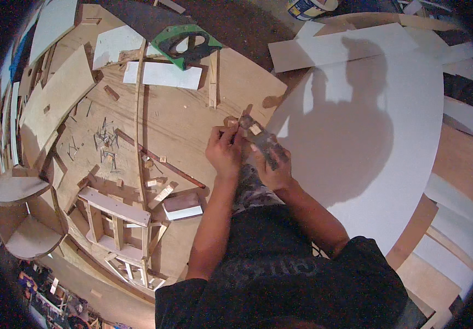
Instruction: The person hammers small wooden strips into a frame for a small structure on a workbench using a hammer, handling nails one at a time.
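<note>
My right hand (273, 167) is wrapped round a dark, worn tool (259, 131) that looks like a small hand plane, with a pale patch in its middle. Close beside it, my left hand (225, 151) is closed, its fingertips pinching a small piece of wood (233, 124) at the tool's far end. Where the wood and the tool meet is partly hidden by my fingers. Both hands are above the right part of a plywood worktop (187, 115), in front of my body.
A green-handled handsaw (184, 44) lies at the far side. Loose nails (106, 143), a long thin strip (138, 115) and a dark reddish bar (173, 167) are to the left. Nearer stands a small wooden frame (116, 208). A large white panel (411, 148) fills the right, bearing my shadow.
</note>
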The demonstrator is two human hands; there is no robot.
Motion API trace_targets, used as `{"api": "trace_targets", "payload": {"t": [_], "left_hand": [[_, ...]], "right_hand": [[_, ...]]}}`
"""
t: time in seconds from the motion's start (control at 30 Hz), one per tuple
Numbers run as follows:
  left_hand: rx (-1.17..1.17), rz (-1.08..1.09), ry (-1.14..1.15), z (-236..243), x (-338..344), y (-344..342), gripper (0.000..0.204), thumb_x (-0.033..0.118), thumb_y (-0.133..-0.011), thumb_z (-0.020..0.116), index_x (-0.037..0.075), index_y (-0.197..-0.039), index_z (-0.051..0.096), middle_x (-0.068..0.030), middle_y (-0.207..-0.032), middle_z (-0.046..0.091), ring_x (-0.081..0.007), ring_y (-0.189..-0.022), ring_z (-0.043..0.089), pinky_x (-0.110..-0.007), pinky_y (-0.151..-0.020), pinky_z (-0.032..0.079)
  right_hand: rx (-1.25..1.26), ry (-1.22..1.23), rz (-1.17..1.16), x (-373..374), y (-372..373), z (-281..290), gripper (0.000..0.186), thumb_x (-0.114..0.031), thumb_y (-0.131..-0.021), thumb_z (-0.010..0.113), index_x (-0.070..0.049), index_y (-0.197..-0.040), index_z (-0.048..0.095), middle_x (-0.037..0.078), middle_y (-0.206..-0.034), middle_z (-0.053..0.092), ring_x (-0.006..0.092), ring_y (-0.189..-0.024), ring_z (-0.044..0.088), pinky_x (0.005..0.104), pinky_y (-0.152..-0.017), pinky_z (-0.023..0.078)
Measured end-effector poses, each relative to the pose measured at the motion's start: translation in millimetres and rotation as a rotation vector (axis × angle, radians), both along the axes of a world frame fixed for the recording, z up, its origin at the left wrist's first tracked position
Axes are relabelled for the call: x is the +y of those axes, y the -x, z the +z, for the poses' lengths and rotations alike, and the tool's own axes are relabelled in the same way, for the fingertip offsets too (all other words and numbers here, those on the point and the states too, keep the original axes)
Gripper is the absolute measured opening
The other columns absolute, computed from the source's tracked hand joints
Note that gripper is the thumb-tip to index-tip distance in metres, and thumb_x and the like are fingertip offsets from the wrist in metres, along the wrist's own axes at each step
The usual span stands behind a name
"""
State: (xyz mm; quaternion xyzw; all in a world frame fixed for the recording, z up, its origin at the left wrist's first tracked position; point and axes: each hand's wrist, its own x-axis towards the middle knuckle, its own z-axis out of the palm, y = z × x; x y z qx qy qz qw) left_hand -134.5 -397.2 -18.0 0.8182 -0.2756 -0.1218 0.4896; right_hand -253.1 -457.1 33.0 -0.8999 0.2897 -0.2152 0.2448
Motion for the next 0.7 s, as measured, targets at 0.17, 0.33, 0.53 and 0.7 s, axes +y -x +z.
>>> {"api": "trace_targets", "payload": {"t": [0.17, 0.33, 0.53, 0.7], "left_hand": [[-0.007, -0.004, -0.057, 0.8, 0.3, -2.1, 0.021, 0.007, -0.072, 0.079, 0.012, -0.092, 0.077, -0.0057, -0.077, 0.061, -0.0226, -0.066, 0.063, -0.035, -0.059, 0.051], [-0.004, -0.005, -0.078, 6.9, -1.1, -3.6, 0.020, 0.008, -0.073, 0.078, 0.012, -0.093, 0.077, -0.0062, -0.077, 0.061, -0.0238, -0.065, 0.063, -0.036, -0.059, 0.051], [-0.055, -0.014, -0.025, 1.2, 5.5, -4.1, 0.015, 0.008, -0.076, 0.078, 0.010, -0.090, 0.076, -0.0079, -0.079, 0.063, -0.0251, -0.067, 0.064, -0.036, -0.060, 0.051], [-0.025, 0.015, 0.086, 28.2, 30.0, -12.0, 0.010, 0.005, -0.079, 0.077, 0.005, -0.089, 0.074, -0.0101, -0.084, 0.067, -0.0232, -0.070, 0.066, -0.033, -0.061, 0.051]], "right_hand": [[0.212, -0.290, -0.188, 4.0, -7.1, 0.4, 0.024, -0.006, -0.090, 0.064, -0.007, -0.114, 0.066, 0.016, -0.099, 0.070, 0.0363, -0.083, 0.069, 0.0430, -0.073, 0.057], [-0.036, -0.201, -0.089, 7.6, 3.3, -21.6, 0.024, -0.007, -0.090, 0.065, -0.004, -0.113, 0.065, 0.016, -0.104, 0.070, 0.0368, -0.083, 0.069, 0.0415, -0.075, 0.056], [-0.047, -0.099, -0.191, 6.8, -4.8, 27.0, 0.023, -0.016, -0.097, 0.057, -0.001, -0.112, 0.065, 0.015, -0.104, 0.068, 0.0321, -0.083, 0.067, 0.0381, -0.076, 0.053], [-0.001, -0.251, -0.393, 27.0, 34.9, 49.4, 0.024, -0.017, -0.098, 0.056, 0.000, -0.114, 0.062, 0.019, -0.111, 0.066, 0.0351, -0.100, 0.064, 0.0433, -0.087, 0.050]]}}
